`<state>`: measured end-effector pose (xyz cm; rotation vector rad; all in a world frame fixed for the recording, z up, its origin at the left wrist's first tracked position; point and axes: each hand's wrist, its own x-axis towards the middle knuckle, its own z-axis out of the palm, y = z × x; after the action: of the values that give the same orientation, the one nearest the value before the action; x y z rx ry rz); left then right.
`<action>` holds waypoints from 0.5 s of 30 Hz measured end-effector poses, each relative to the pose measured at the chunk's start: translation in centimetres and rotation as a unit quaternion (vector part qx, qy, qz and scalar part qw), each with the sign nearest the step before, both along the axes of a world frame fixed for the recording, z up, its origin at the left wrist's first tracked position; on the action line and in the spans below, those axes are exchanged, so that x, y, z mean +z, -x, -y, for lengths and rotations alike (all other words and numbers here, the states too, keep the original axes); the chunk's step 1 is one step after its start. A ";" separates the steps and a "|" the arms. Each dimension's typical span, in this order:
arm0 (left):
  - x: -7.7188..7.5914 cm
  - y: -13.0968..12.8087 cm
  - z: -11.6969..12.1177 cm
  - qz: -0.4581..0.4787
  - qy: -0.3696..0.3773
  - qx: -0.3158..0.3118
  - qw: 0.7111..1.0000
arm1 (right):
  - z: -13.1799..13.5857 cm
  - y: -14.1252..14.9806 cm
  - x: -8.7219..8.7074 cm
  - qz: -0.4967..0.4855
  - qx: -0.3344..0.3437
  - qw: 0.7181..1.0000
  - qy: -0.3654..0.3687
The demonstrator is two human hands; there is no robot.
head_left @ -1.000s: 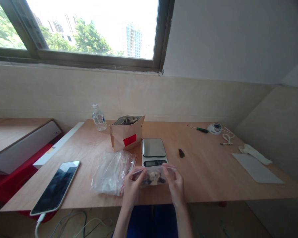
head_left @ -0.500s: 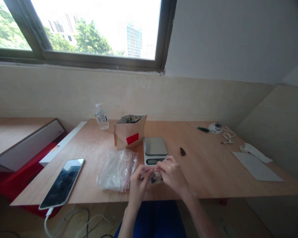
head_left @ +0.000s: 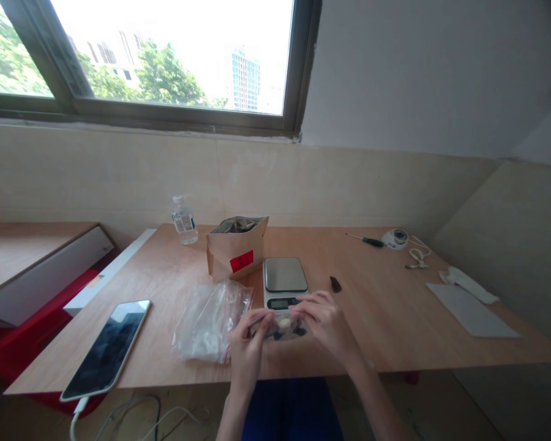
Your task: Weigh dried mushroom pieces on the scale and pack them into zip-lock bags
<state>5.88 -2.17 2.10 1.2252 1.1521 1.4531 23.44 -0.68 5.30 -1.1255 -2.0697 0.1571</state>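
Between my two hands is a small clear plastic zip bag [head_left: 283, 324] with dark and pale pieces inside. My left hand [head_left: 250, 337] pinches its left top corner. The right top corner is pinched by the fingers of my right hand [head_left: 321, 318]. Just beyond the bag stands a kitchen scale [head_left: 285, 275] with a bare metal plate and a small display, partly covered by my right fingers. A stack of clear zip bags [head_left: 211, 321] lies to the left of my left hand. To the right of the scale rests a small dark brown piece [head_left: 335, 284].
Behind the stack stands an open brown paper pouch [head_left: 224, 251] with a red label. A water bottle [head_left: 184, 222] is at the back left, a phone [head_left: 108, 349] with a cable at the front left. Rightward lie a screwdriver [head_left: 371, 242], a white camera [head_left: 395, 239] and a white sheet [head_left: 471, 310].
My hands have moved apart along the top of the small bag, so more of the bag and its contents shows. The whole view has shifted slightly.
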 end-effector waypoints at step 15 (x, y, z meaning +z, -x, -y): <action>-0.6 1.3 -0.8 0.130 0.054 0.075 0.987 | 0.2 -0.8 -0.8 -0.359 0.026 0.881 0.308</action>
<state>4.57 -1.35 1.51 0.8602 1.1446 1.5867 24.24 -0.85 4.50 -1.1245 -1.3851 1.1471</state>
